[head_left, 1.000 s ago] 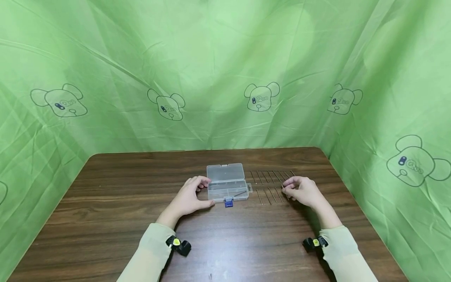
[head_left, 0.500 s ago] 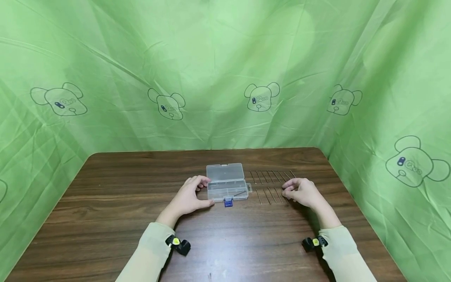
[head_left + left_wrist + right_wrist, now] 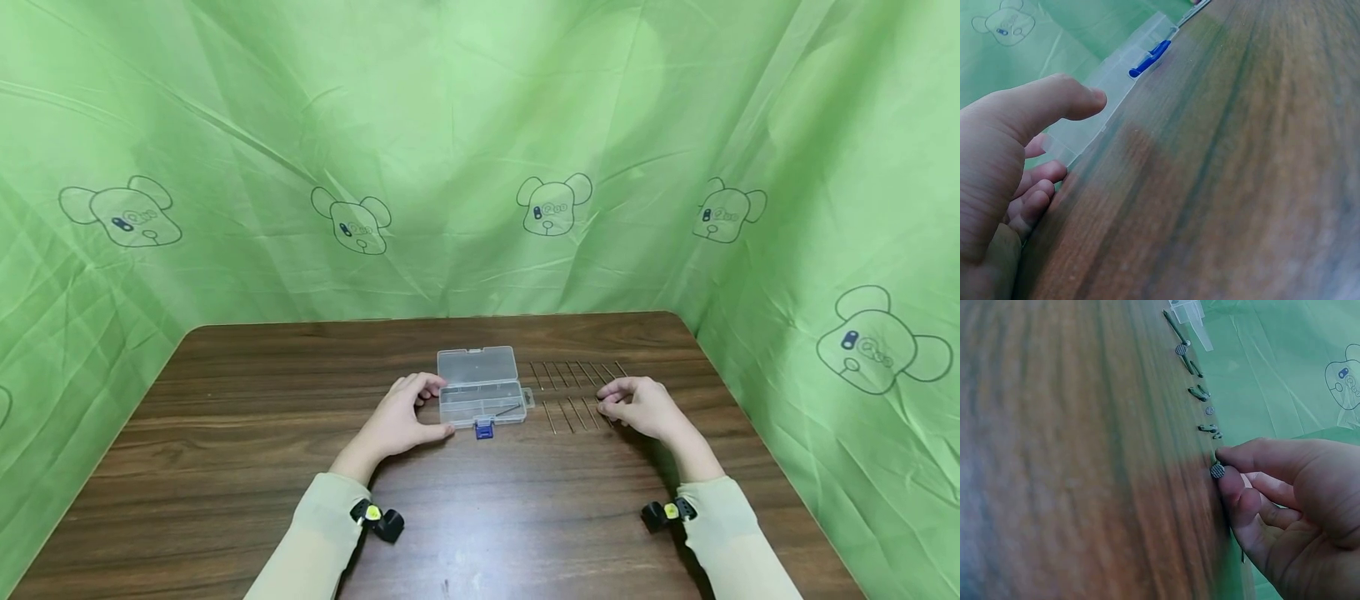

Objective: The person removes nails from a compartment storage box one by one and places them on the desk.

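Observation:
A clear plastic compartment box (image 3: 463,410) stands with its lid (image 3: 477,365) raised back and its blue latch (image 3: 483,430) hanging at the front. One nail lies aslant in a front compartment. My left hand (image 3: 395,423) holds the box's left end, thumb at the front corner and fingers at the back, as the left wrist view also shows. To the right of the box, nails lie in a far row and a near row. At the near row's right end my right hand (image 3: 641,407) pinches a nail (image 3: 1217,470) between thumb and index finger, its checkered flat head showing.
Several other nails (image 3: 1180,349) lie spaced out between the box and my right hand. A clear hanging tab (image 3: 529,398) sticks out from the box's right side. Green printed cloth (image 3: 450,275) walls the brown wooden table (image 3: 225,450) at the back and sides.
Both hands keep almost the same places, the left at the box and the right at the near row's end. The head view has shifted very slightly.

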Available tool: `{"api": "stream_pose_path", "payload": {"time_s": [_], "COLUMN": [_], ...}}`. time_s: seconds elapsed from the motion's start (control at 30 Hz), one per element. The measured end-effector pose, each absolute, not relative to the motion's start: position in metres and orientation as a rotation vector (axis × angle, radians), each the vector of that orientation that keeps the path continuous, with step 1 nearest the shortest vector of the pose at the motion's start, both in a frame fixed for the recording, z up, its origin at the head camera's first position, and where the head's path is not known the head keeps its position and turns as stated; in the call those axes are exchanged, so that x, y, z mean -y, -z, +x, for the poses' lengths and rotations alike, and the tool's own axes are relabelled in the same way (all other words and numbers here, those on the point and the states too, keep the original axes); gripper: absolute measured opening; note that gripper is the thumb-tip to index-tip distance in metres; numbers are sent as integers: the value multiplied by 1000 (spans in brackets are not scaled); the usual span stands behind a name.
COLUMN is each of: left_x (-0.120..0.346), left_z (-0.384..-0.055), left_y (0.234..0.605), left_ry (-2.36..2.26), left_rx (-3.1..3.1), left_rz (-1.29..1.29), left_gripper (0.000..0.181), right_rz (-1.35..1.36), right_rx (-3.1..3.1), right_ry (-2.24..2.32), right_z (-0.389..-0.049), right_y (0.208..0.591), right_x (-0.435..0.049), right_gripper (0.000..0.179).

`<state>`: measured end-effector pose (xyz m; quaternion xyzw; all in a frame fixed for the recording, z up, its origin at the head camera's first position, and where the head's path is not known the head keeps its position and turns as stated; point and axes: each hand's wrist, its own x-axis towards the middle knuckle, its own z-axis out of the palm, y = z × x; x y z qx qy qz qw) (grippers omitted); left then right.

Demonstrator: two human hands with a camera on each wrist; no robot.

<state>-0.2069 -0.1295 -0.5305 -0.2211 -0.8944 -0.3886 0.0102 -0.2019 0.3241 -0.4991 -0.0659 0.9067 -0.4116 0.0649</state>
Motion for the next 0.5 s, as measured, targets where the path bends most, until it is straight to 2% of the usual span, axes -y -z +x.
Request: {"api": "stream_pose_path", "payload": {"time_s": [0.5], "left_x": [129], "left_z": [-206], "left_y": [527], "left_ry": [1210], "left_rx": [2768], "left_rz": [-707], "left_gripper": [71], "right_rz": [-194], "right_rx": [-2748], "right_ry": [1212], "right_z": [-199], "right_y": [488], "right_x": [-326], "right_gripper": [21]}}
